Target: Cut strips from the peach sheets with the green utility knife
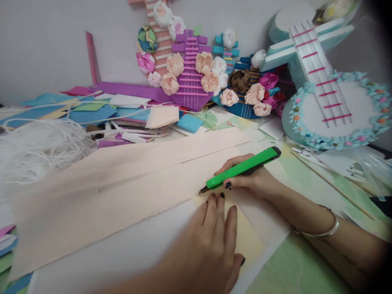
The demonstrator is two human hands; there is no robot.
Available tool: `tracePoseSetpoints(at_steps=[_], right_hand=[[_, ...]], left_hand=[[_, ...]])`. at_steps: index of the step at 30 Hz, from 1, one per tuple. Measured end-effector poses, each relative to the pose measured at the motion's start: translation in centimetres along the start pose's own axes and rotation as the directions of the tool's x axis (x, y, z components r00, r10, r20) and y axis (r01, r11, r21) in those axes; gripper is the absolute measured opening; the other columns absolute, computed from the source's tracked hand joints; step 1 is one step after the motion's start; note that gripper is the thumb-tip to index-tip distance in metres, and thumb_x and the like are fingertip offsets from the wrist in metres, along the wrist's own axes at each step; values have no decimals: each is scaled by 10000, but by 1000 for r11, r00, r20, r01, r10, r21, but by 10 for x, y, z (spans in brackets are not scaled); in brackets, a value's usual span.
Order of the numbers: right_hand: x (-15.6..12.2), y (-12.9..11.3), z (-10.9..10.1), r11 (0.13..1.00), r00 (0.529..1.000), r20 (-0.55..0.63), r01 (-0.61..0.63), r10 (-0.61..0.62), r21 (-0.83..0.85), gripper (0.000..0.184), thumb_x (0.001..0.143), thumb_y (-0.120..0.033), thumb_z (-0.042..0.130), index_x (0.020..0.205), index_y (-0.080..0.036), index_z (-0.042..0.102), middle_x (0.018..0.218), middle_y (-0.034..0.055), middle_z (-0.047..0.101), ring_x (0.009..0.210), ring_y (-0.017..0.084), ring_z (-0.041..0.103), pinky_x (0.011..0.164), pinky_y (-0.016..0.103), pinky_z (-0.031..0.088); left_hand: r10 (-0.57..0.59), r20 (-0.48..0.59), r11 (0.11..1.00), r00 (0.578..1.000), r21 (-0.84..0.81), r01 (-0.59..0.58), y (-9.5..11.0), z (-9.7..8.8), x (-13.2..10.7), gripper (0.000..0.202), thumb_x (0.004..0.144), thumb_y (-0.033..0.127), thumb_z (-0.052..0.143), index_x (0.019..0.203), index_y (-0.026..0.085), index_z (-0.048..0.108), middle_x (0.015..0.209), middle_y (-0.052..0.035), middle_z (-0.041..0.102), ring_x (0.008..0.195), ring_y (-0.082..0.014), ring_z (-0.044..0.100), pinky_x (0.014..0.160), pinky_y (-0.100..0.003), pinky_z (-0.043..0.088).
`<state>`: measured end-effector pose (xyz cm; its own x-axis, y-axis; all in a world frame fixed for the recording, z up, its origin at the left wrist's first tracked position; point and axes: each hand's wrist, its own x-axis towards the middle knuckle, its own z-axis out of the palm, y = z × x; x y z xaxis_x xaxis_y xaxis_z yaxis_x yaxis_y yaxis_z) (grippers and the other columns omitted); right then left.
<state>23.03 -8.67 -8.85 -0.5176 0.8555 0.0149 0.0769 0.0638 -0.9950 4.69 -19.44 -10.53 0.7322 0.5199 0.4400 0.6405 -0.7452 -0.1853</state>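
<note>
My right hand (251, 179) grips a green utility knife (241, 168), its blade tip touching the edge of a long peach foam sheet (122, 188) that shows a cut line along its length. My left hand (211, 241) lies flat with fingers together on a pale yellow sheet (251, 241) just below the blade. A white board (116, 253) lies under both sheets. A silver bangle (321, 228) circles my right wrist.
A tangle of white cord (39, 147) lies at the left. Coloured foam scraps (92, 110) cover the back left. Guitar-shaped foam crafts with paper flowers (196, 73) lean on the wall; a large teal and white guitar (337, 106) sits at the right.
</note>
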Motion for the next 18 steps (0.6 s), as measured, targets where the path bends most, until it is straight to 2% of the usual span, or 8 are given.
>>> tracePoseSetpoints(at_steps=[5,12,18], right_hand=[[1,-4,0,999,1000,26,10,-9,-37,254,671,-318,837,850,-157,753,810,66,763,714,182,695,650,279,553],[0,3,-2,1000,1000,-1,9,-9,10,246,667,-300,841,856,-169,754,862,62,759,771,184,693,667,268,542],[0,1,-2,1000,1000,12,-2,2,7,269,664,-321,843,850,-151,748,843,75,759,731,182,687,640,271,530]], left_hand=[[-14,-7,1000,1000,-8,14,1,0,-1,599,892,478,524,1231,-10,596,1216,-274,628,1123,-383,630,954,-440,438],[-13,-2,1000,1000,-7,13,1,-1,0,598,904,475,509,1243,-12,585,1215,-264,634,1129,-377,626,971,-436,418],[-10,-3,1000,1000,-7,10,1,0,-1,601,909,473,497,1249,-16,575,1216,-270,632,1127,-386,625,970,-447,410]])
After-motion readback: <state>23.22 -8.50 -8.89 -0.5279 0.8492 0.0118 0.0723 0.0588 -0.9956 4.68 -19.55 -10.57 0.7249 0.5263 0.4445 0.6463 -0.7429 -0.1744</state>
